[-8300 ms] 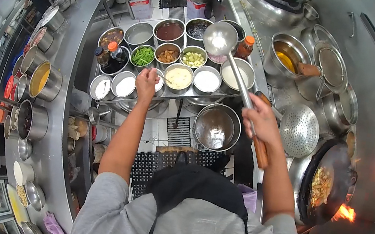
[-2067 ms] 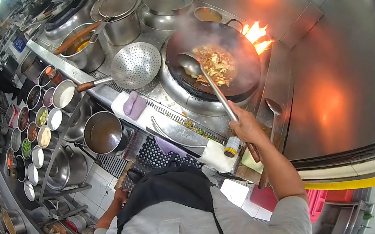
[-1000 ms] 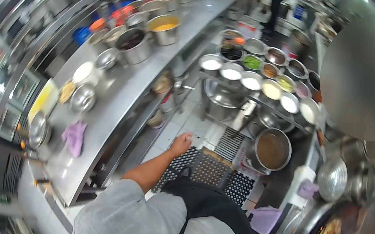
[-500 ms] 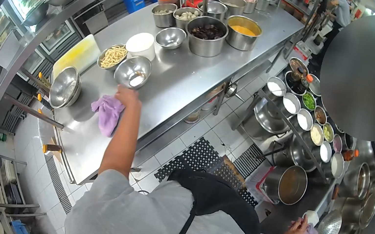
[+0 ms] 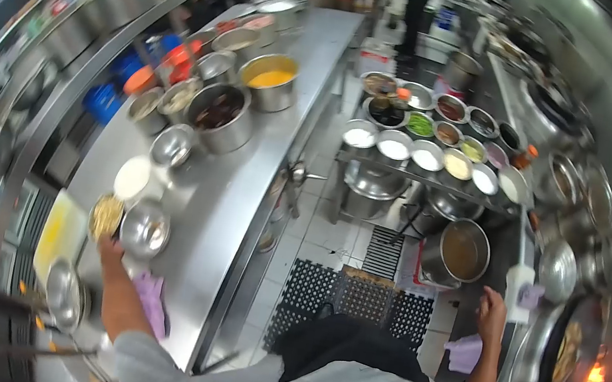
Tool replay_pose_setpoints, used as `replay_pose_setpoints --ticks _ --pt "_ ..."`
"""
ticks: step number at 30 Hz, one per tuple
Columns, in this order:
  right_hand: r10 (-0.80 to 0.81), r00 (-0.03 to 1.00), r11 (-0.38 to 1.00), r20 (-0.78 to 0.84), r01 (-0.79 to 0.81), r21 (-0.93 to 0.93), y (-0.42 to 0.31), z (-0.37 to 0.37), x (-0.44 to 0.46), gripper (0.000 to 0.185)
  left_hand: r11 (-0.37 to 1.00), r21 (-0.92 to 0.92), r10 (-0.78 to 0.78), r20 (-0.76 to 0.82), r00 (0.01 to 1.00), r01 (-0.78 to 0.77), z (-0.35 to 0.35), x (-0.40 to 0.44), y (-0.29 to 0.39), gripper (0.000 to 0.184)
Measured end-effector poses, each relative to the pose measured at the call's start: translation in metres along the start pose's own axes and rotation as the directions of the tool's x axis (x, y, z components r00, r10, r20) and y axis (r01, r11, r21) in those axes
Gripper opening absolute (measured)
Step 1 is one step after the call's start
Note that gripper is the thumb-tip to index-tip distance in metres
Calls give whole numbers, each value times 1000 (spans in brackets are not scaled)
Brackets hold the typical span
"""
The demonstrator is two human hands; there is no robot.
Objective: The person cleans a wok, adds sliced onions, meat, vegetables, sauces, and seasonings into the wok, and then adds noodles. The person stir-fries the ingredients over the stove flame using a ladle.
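My left hand [image 5: 110,244] is at the near rim of a metal bowl of noodles [image 5: 107,215], its fingers closed on the edge and partly blurred. An empty-looking metal bowl [image 5: 146,229] stands just right of it, and a white tub [image 5: 136,180] behind. Below the hand a purple cloth [image 5: 151,301] lies on the steel table. My right hand [image 5: 494,306] is raised at the stove side with loosely bent fingers, and I see nothing in it. Nearby are a white-wrapped handle [image 5: 518,295] and a wok [image 5: 561,347] with browned food inside.
Pots of ingredients, including a dark one [image 5: 218,118] and a yellow one [image 5: 269,81], line the table. Several seasoning bowls [image 5: 428,155] fill a rack ahead. A stockpot [image 5: 464,254] stands near the stove, where flames [image 5: 592,381] rise. Black mats [image 5: 360,301] cover the floor.
My view has turned right. My left hand has shifted from the metal bowl to the noodle bowl. My right hand has come away from the white handle. Flames now show beside the wok.
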State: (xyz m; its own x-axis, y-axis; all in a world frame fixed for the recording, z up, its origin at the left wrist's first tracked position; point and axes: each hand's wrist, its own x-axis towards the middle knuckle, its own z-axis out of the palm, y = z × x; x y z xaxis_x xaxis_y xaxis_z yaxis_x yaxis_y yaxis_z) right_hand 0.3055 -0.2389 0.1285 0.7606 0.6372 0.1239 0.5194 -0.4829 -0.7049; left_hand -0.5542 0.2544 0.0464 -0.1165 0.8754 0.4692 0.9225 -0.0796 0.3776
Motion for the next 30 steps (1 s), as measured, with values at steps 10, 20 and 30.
replay_pose_setpoints --ticks 10,20,30 --pt "116 993 993 -33 -116 10 42 -22 -32 27 537 768 -528 -17 849 350 -40 52 57 55" --pt "108 974 985 -200 -133 -114 108 -58 -24 25 212 -871 -341 360 869 444 -9 68 265 46" --pt "-149 690 794 -708 -343 -502 165 -271 -111 37 245 -423 411 860 301 873 110 -128 659 50"
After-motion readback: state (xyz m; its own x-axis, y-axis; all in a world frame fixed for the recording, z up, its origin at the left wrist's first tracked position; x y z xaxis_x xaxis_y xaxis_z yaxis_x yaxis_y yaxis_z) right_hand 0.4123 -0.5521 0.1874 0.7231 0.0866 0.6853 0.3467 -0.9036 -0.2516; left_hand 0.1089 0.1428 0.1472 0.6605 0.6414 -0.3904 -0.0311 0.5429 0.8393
